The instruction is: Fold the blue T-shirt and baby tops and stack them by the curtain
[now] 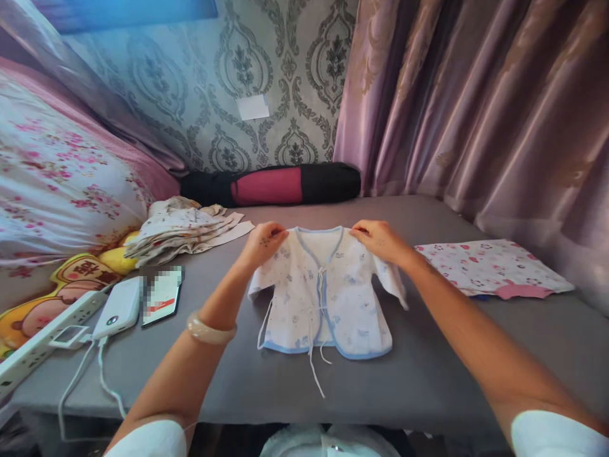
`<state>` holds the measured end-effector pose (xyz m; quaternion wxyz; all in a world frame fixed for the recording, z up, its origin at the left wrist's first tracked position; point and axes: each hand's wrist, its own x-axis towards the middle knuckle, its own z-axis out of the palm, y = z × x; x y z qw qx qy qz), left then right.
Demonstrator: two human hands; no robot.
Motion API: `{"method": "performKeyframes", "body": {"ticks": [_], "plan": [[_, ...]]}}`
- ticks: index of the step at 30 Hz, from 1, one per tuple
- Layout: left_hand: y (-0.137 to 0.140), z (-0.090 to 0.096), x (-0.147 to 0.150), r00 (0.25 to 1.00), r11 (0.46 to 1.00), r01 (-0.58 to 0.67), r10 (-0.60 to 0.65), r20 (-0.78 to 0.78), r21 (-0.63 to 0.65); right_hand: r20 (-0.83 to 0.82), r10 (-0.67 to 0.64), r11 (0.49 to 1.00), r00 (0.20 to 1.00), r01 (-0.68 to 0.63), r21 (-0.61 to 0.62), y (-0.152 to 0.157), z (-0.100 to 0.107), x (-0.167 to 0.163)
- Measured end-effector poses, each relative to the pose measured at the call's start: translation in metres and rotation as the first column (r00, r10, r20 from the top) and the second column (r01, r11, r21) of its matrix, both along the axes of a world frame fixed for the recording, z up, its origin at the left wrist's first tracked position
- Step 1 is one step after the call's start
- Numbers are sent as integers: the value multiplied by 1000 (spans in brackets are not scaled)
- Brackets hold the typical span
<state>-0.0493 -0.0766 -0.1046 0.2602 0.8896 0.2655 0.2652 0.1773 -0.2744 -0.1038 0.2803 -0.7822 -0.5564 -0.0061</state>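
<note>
A small white baby jacket (352, 285) with blue trim, a faint blue print and thin white ties lies spread on the grey bed surface (428, 368), neckline away from me. My left hand (267, 241) pinches its left shoulder, fingers closed on the cloth. At the other shoulder my right hand (378, 238) is closed on the fabric in the same way. The front edges meet in the middle, where a tie is knotted near the neck. Both sleeves hang outward beneath my wrists. Loose tie ends trail below the hem toward me.
To the right lies a folded pink-and-white printed cloth (495, 270). On the left are a pile of folded clothes (185, 228), a phone (164, 295), a white power bank (118, 308) with cables and a power strip (42, 336). A black-and-red roll (271, 185) rests against the wall.
</note>
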Motion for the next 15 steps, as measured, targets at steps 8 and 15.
{"method": "performKeyframes", "body": {"ticks": [8,15], "plan": [[16,-94,34,974,988,-54,84,-209,145,235,-83,943,969,153,-296,24,-79,3],[28,-113,41,958,993,-45,76,-277,113,269,-36,912,963,142,-386,36,-97,15]]}}
